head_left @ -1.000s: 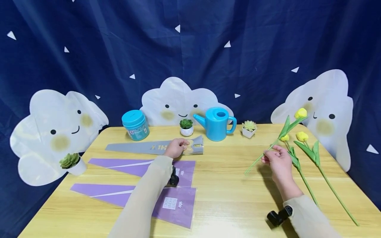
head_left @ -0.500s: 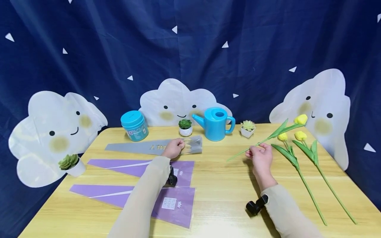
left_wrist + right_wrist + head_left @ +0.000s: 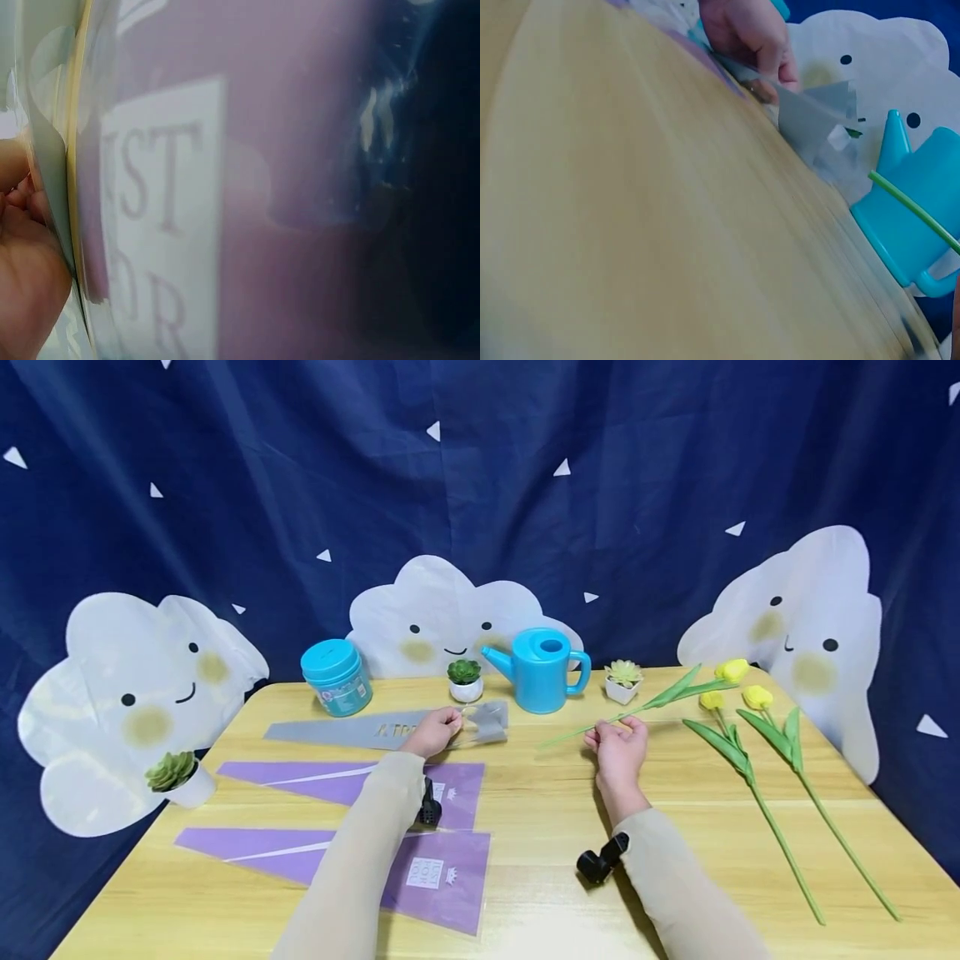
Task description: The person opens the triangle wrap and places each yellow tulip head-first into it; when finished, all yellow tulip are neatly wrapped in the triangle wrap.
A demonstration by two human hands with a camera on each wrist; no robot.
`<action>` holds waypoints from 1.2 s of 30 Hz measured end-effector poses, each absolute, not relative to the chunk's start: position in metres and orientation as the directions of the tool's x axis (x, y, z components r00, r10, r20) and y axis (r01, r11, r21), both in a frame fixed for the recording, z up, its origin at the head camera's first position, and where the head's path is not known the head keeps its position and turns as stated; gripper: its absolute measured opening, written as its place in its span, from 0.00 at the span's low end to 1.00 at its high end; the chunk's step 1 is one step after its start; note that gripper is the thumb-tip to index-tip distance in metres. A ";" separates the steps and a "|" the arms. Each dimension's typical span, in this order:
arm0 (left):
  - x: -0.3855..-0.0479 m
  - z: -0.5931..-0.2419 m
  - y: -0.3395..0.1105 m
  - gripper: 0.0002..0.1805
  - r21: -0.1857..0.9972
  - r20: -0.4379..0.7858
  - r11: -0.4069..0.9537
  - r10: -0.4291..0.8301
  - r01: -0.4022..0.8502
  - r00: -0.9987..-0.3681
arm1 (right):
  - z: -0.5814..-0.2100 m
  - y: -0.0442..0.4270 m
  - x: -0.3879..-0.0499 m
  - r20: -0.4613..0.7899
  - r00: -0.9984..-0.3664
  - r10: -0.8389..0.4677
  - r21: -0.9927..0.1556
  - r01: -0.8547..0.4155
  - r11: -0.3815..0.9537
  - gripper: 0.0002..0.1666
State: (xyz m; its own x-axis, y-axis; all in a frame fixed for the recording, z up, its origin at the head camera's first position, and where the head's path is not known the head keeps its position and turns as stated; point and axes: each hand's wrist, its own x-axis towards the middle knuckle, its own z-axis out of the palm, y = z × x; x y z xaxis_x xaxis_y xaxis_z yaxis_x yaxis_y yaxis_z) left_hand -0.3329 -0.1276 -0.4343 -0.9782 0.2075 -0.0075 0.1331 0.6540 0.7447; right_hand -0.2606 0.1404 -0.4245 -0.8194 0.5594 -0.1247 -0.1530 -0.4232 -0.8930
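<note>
My left hand [image 3: 432, 732] pinches a grey flower wrapping sleeve [image 3: 341, 729] near its wide end, which points right. In the right wrist view that end of the sleeve [image 3: 817, 124] stands partly raised from the table. A yellow artificial tulip [image 3: 731, 671] is held by its green stem in my right hand [image 3: 621, 753]. The bloom points to the back right, and the stem's cut end reaches left toward the grey sleeve, apart from it. Two more yellow tulips [image 3: 758, 697] lie at the right. Two purple sleeves [image 3: 450, 881] lie under and beside my left forearm.
Along the table's back stand a blue lidded tub [image 3: 337, 678], a small potted succulent [image 3: 466, 680], a blue watering can [image 3: 542, 671] and a pale succulent [image 3: 622, 681]. Another potted succulent [image 3: 182, 778] stands at the left edge. A dark blue curtain [image 3: 510, 493] hangs behind.
My right hand has moved left with the tulip, bringing the stem's end closer to the grey sleeve. My left hand has shifted only slightly, staying at the sleeve.
</note>
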 end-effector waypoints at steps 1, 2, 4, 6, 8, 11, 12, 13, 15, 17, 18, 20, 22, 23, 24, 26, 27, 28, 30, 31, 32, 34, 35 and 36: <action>-0.333 -0.435 -0.128 0.09 0.745 -0.009 0.654 0.209 0.133 -0.978 | -0.425 0.137 -0.262 -0.132 -0.818 0.560 -0.888 -0.153 -0.433 0.20; -0.333 -0.434 -0.129 0.09 0.744 -0.010 0.654 0.211 0.133 -0.977 | -0.426 0.134 -0.263 -0.139 -0.818 0.558 -0.884 -0.151 -0.442 0.21; -0.332 -0.433 -0.129 0.08 0.741 -0.012 0.659 0.211 0.133 -0.977 | -0.427 0.129 -0.265 -0.153 -0.816 0.558 -0.880 -0.145 -0.453 0.21; -0.331 -0.432 -0.128 0.08 0.735 -0.006 0.662 0.220 0.145 -0.975 | -0.429 0.124 -0.267 -0.163 -0.813 0.559 -0.878 -0.139 -0.457 0.21; -0.331 -0.432 -0.127 0.08 0.726 0.012 0.667 0.233 0.169 -0.972 | -0.431 0.119 -0.269 -0.163 -0.811 0.562 -0.878 -0.140 -0.457 0.21; -0.331 -0.434 -0.128 0.08 0.716 0.040 0.668 0.247 0.200 -0.968 | -0.435 0.113 -0.273 -0.159 -0.803 0.574 -0.875 -0.154 -0.459 0.20; -0.332 -0.435 -0.128 0.08 0.710 0.046 0.673 0.250 0.207 -0.967 | -0.436 0.110 -0.274 -0.158 -0.803 0.575 -0.875 -0.155 -0.458 0.20; -0.332 -0.435 -0.128 0.08 0.705 0.052 0.676 0.252 0.214 -0.966 | -0.436 0.108 -0.275 -0.156 -0.804 0.574 -0.877 -0.154 -0.454 0.20; -0.332 -0.435 -0.129 0.08 0.702 0.057 0.677 0.254 0.220 -0.965 | -0.438 0.103 -0.276 -0.157 -0.804 0.574 -0.883 -0.146 -0.446 0.20; -0.331 -0.434 -0.129 0.08 0.699 0.056 0.680 0.257 0.222 -0.965 | -0.439 0.098 -0.277 -0.164 -0.806 0.569 -0.887 -0.132 -0.442 0.20; -0.331 -0.433 -0.129 0.08 0.698 0.056 0.681 0.258 0.223 -0.964 | -0.439 0.096 -0.277 -0.168 -0.806 0.567 -0.888 -0.126 -0.442 0.21; -0.330 -0.432 -0.129 0.07 0.701 0.054 0.678 0.257 0.219 -0.965 | -0.438 0.090 -0.278 -0.177 -0.804 0.568 -0.888 -0.119 -0.444 0.21; -0.330 -0.432 -0.129 0.07 0.705 0.045 0.678 0.252 0.210 -0.967 | -0.437 0.083 -0.279 -0.188 -0.804 0.564 -0.882 -0.113 -0.457 0.21; -0.330 -0.432 -0.129 0.07 0.705 0.042 0.679 0.250 0.206 -0.967 | -0.437 0.080 -0.279 -0.192 -0.806 0.560 -0.882 -0.109 -0.459 0.21; -0.330 -0.432 -0.128 0.07 0.704 0.039 0.681 0.249 0.203 -0.968 | -0.436 0.077 -0.279 -0.195 -0.807 0.557 -0.880 -0.107 -0.462 0.21; -0.330 -0.432 -0.128 0.07 0.703 0.033 0.683 0.250 0.200 -0.968 | -0.437 0.071 -0.278 -0.201 -0.815 0.544 -0.877 -0.097 -0.470 0.21; -0.329 -0.432 -0.128 0.07 0.703 0.031 0.683 0.251 0.200 -0.967 | -0.437 0.068 -0.277 -0.202 -0.819 0.537 -0.877 -0.093 -0.471 0.21; -0.330 -0.433 -0.128 0.07 0.704 0.028 0.682 0.252 0.199 -0.967 | -0.437 0.065 -0.277 -0.202 -0.824 0.529 -0.880 -0.085 -0.468 0.21; -0.330 -0.433 -0.127 0.07 0.700 0.033 0.684 0.258 0.207 -0.965 | -0.437 0.060 -0.275 -0.201 -0.829 0.521 -0.888 -0.071 -0.455 0.20; -0.330 -0.433 -0.128 0.07 0.702 0.030 0.681 0.261 0.206 -0.965 | -0.437 0.058 -0.274 -0.201 -0.832 0.517 -0.893 -0.061 -0.446 0.20; -0.330 -0.433 -0.128 0.08 0.705 0.026 0.679 0.263 0.204 -0.965 | -0.437 0.055 -0.273 -0.199 -0.833 0.516 -0.898 -0.056 -0.437 0.20; -0.330 -0.432 -0.129 0.08 0.703 0.028 0.680 0.266 0.208 -0.963 | -0.437 0.050 -0.270 -0.201 -0.836 0.511 -0.903 -0.045 -0.428 0.20; -0.330 -0.432 -0.129 0.08 0.701 0.027 0.682 0.266 0.209 -0.963 | -0.437 0.047 -0.269 -0.202 -0.838 0.507 -0.904 -0.040 -0.426 0.21; -0.329 -0.431 -0.129 0.08 0.701 0.024 0.683 0.265 0.205 -0.964 | -0.438 0.045 -0.268 -0.202 -0.842 0.501 -0.902 -0.039 -0.429 0.21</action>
